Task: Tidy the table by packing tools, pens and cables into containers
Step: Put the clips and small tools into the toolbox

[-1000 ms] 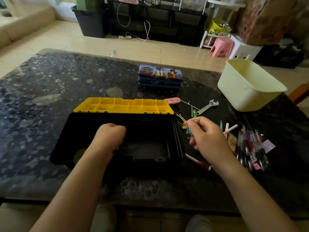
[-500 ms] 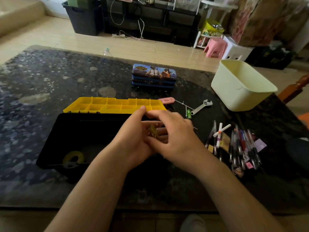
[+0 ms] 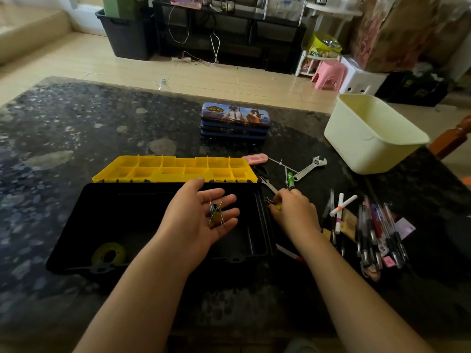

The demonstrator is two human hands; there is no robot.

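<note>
Toolbox (image 3: 127, 215) holds 1 tape roll (image 3: 109, 254); flat left hand (image 3: 193, 220) cradles clips (image 3: 216, 213), right hand (image 3: 293, 212) pinches yellow clip (image 3: 278, 207).

The black toolbox (image 3: 132, 220) stands open, its yellow compartmented lid (image 3: 175, 170) folded back flat behind it, and a yellowish tape roll (image 3: 109, 254) lies in its near left corner. Small wire-armed clips (image 3: 216, 214) rest on the upturned left hand (image 3: 196, 220) above the box. The right hand (image 3: 294, 212) pinches a yellow piece (image 3: 278, 206) at the box's right rim. Right of the box lie scissors (image 3: 270, 186), a wrench (image 3: 308, 169), two crossed white markers (image 3: 344, 203) and a heap of pens (image 3: 374, 230). Behind the lid sits a closed printed pencil case (image 3: 235, 119). At far right is an open cream tub (image 3: 356, 141).
</note>
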